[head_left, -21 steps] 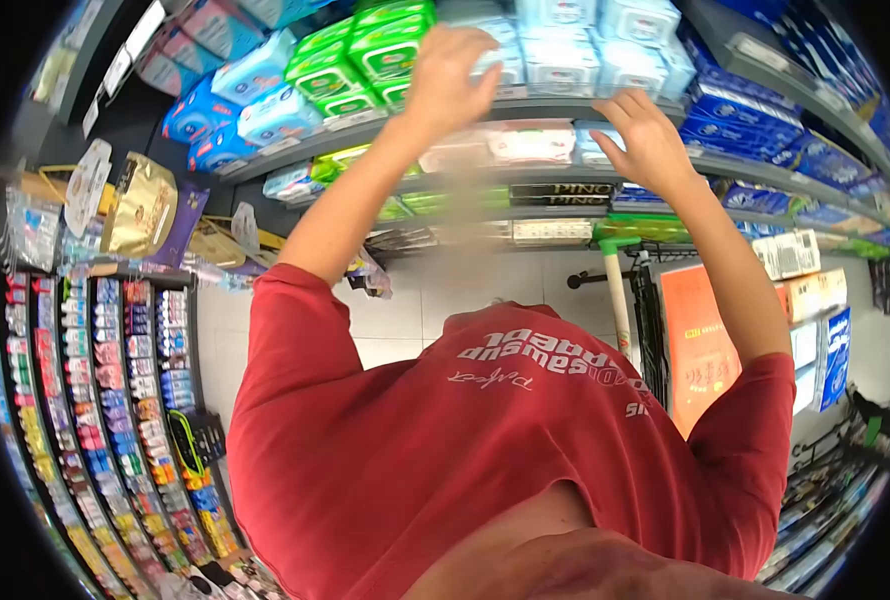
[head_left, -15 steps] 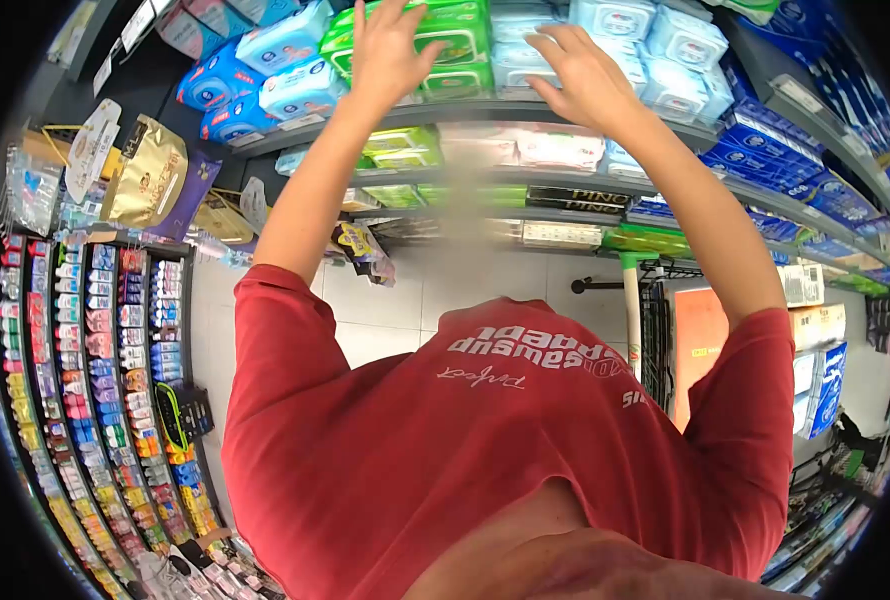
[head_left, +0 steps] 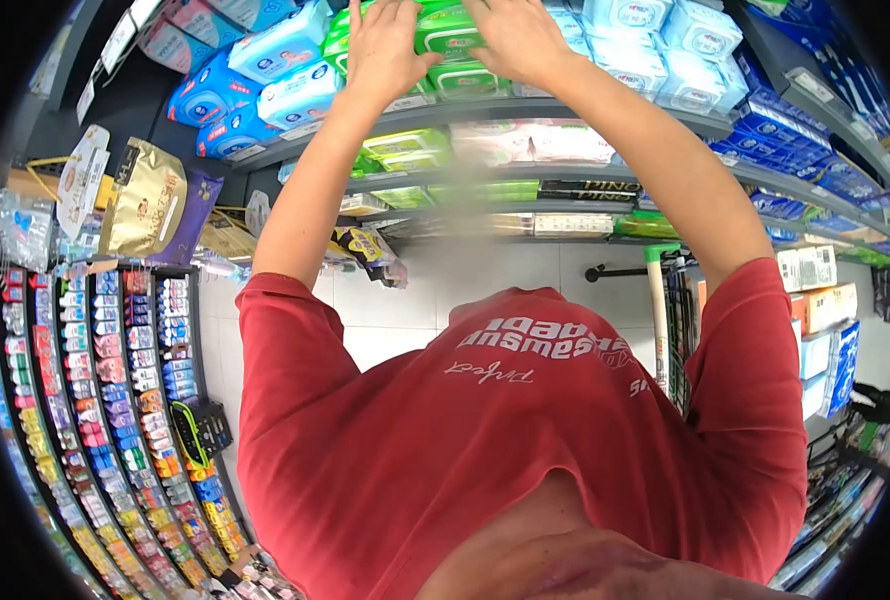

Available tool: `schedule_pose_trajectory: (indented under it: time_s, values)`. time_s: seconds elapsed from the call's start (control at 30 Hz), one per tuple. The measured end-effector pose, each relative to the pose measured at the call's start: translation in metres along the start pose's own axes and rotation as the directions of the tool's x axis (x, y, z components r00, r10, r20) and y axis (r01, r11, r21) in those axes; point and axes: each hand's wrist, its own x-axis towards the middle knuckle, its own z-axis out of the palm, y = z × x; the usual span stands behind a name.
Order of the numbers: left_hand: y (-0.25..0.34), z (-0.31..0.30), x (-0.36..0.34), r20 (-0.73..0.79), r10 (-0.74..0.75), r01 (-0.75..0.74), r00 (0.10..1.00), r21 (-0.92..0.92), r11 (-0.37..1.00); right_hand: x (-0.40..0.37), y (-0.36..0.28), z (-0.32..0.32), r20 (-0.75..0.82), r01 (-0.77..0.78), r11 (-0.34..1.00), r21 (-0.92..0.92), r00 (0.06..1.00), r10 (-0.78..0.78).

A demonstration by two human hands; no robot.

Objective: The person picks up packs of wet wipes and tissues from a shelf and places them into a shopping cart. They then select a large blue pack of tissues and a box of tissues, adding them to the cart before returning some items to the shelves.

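Near the top of the head view, a stack of green wipes packs [head_left: 453, 42] lies on a dark shelf. My left hand [head_left: 385, 48] rests on the left part of the stack, fingers stretched forward and thumb out to the right. On the stack's right side lies my right hand [head_left: 517, 38], its fingers extended over the packs' edge. The two hands are a short way apart, with green packs showing between them. Some fingertips are cut off by the frame's top edge. Light blue wipes packs [head_left: 625, 65] sit right of my right hand; blue-and-white packs [head_left: 300, 92] are left of my left hand.
Lower shelves hold pink packs [head_left: 555, 142] and green packs [head_left: 405, 150]. A gold pouch [head_left: 145, 200] hangs at the left, above racks of small bottles [head_left: 115, 400]. Blue packs [head_left: 785, 150] fill the right shelves. A green-topped pole [head_left: 660, 300] stands near a black wire rack.
My right hand has moved left from above the light blue packs onto the green packs. My left hand stays on the green stack. The view has shifted slightly.
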Motion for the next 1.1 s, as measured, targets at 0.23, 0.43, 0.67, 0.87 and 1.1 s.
schedule_pose_trajectory:
  time_s: [0.23,0.43,0.67,0.87,1.1]
  values:
    - [-0.002,0.002,-0.002,-0.102,0.072,-0.077,0.992,-0.037,0.996,0.009,-0.003,0.004,0.031,-0.026,0.997,-0.066,0.999,0.028]
    - [0.013,-0.017,-0.007,-0.173,0.078,-0.094,0.982,-0.083,0.992,-0.015,-0.003,-0.011,-0.063,0.037,0.998,0.055,0.997,-0.034]
    - [0.065,-0.016,-0.003,-0.331,0.176,-0.306,0.927,-0.397,0.865,-0.088,0.015,-0.034,-0.2,0.013,0.99,0.138,0.98,0.015]
    - [0.168,0.015,-0.009,-0.092,0.189,-0.187,0.978,-0.791,0.583,-0.207,0.028,-0.086,-0.071,-0.234,0.958,0.168,0.966,0.248]
    - [0.326,0.05,-0.019,0.094,0.49,-0.052,0.867,-0.96,0.276,-0.361,0.02,-0.152,0.069,-0.704,0.688,0.175,0.706,0.705]
